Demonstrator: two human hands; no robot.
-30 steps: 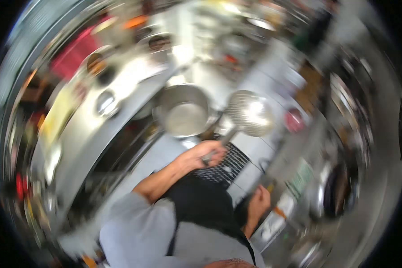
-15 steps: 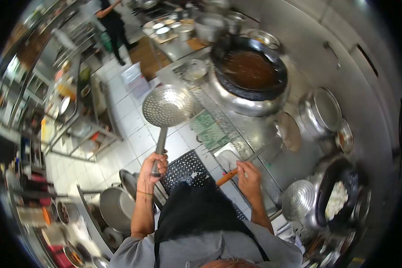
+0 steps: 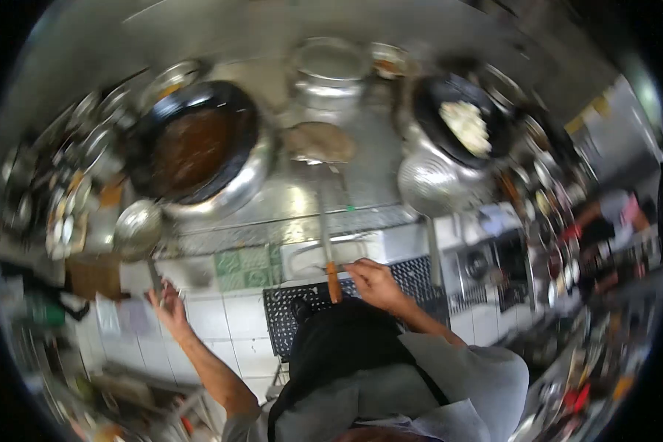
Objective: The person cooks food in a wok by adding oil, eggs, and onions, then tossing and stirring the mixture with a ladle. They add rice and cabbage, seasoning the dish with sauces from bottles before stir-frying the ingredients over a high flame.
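My left hand [image 3: 169, 306], blurred, closes around the handle end of a perforated skimmer [image 3: 138, 227] whose round bowl is beside the large dark wok [image 3: 199, 151] of brown liquid. My right hand [image 3: 376, 283] has its fingers curled together just right of a wok spatula's orange handle [image 3: 334, 286]. A narrow gap shows between hand and handle, and what the fingers pinch, if anything, is hidden. The spatula's broad, residue-coated blade [image 3: 320, 141] lies on the steel stove top. Farther right, another skimmer [image 3: 429, 184] leans against a smaller wok holding white food pieces [image 3: 465, 128].
A metal pot [image 3: 330, 70] stands at the back, with a small bowl [image 3: 388, 60] beside it. A black perforated mat [image 3: 287, 313] covers the floor at my feet. Shelving and containers are behind me; a person [image 3: 622, 221] is at the far right.
My view has turned right to face the stove. The skimmer in my left hand has moved from above the floor to beside the large wok. My right hand has shifted off the spatula handle.
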